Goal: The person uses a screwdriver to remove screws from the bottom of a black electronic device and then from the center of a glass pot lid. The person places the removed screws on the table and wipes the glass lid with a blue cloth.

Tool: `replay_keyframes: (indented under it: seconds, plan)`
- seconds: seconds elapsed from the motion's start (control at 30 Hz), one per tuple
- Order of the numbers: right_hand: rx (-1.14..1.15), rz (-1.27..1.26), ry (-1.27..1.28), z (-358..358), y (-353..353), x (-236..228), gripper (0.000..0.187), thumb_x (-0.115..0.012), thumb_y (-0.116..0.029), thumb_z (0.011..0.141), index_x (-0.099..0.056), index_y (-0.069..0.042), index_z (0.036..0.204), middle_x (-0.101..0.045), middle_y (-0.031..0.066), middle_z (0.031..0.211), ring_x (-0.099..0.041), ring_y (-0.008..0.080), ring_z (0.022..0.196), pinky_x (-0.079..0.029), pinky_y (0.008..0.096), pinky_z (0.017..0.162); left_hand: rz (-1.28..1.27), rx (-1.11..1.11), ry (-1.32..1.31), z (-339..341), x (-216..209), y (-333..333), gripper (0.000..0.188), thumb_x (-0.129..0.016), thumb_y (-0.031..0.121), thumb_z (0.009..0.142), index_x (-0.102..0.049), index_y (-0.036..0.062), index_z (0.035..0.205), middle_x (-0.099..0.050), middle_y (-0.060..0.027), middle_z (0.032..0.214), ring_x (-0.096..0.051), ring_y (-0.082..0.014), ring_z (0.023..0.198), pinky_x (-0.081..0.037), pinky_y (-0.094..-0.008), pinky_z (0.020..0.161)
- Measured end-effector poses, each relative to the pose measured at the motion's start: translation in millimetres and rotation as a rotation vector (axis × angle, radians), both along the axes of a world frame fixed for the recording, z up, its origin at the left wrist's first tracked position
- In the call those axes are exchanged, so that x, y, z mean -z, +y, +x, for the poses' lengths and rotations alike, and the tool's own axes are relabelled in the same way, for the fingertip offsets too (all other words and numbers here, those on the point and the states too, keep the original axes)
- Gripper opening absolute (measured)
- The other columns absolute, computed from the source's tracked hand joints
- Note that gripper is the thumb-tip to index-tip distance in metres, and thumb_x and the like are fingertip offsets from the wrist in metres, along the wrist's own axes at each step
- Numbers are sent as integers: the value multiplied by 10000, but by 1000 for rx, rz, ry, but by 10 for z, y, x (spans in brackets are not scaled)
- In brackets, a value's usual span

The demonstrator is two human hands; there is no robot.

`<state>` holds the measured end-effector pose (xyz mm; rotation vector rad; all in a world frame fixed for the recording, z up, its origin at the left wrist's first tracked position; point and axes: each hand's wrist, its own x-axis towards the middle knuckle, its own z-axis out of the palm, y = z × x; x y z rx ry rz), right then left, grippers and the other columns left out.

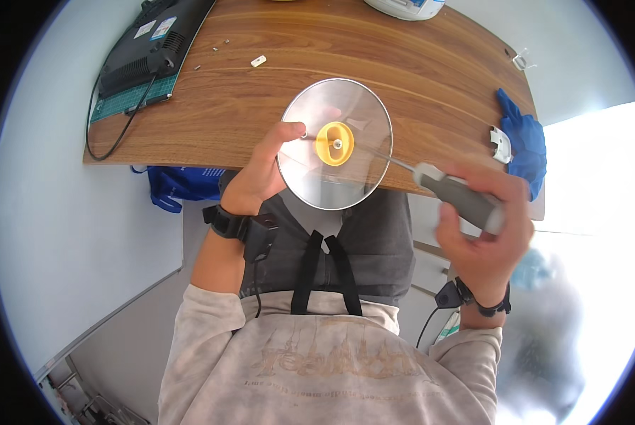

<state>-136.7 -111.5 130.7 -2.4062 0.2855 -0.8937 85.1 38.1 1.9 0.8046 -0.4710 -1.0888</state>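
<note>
My left hand point(264, 166) grips a round glass pot lid point(353, 180) with a thin metal rim at its left side. The thumb lies on the near face, and the fingers show blurrily behind the glass. A yellow round knob point(322, 157) with a screw at its middle sits at the lid's centre. In my closed right hand point(498, 227) is a screwdriver point(463, 198) with a grey handle, slightly smeared by motion. Its thin shaft points left across the lid toward the knob. I cannot tell whether the tip touches the screw.
A wooden table point(232, 134) lies in front of me. A black device point(147, 57) with a cable rests on a green mat point(112, 106) at the left. A small white piece point(259, 61) and tiny bits lie beyond the lid. At right are a white part point(500, 145) and a blue cloth point(526, 142).
</note>
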Motion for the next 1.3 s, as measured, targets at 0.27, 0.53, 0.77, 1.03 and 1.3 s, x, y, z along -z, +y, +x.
replay_keyframes:
  seconds: [0.27,0.53,0.77,1.03,1.3]
  plan:
    - [247,438,-272,-172,-537,163,98,-497,-105,1006,-443,-38,1052,-702,195,998,-703,252,928,-572,329,808,6,-19,-25,-23,-17,-50,773,-558,549,901,-418,5,1432,-529,-181,1362,-538,-275,1266,-428,-448,1094]
    - [288,856,-97,98,-1321,667,276,-560,-269,1047,-462,-18,1102,-695,185,1028,-736,257,910,-624,309,736,-16,-77,99,18,-49,-45,721,-524,498,937,-426,-24,1424,-548,-216,1353,-550,-311,1266,-439,-485,1079]
    - [290,962,49,299,-1781,1105,346,-595,-318,1021,-498,1,1116,-671,190,1052,-685,285,989,-606,362,767,-7,-118,94,-8,-150,-81,700,-516,478,950,-415,-18,1434,-544,-234,1357,-548,-339,1278,-440,-503,1087]
    - [384,63,324,502,-1934,1332,465,-659,-433,936,-548,8,1035,-626,257,1056,-607,431,976,-479,479,823,-41,-77,203,85,-186,-150,639,-497,462,979,-444,-28,1385,-543,-268,1353,-529,-400,1300,-416,-496,1123]
    - [377,-43,288,514,-1893,1325,399,-641,-391,954,-556,-25,1088,-630,229,1098,-610,429,991,-488,488,820,-42,-20,266,251,-390,-329,618,-482,479,991,-502,-34,1334,-541,-286,1360,-522,-454,1295,-412,-472,1136]
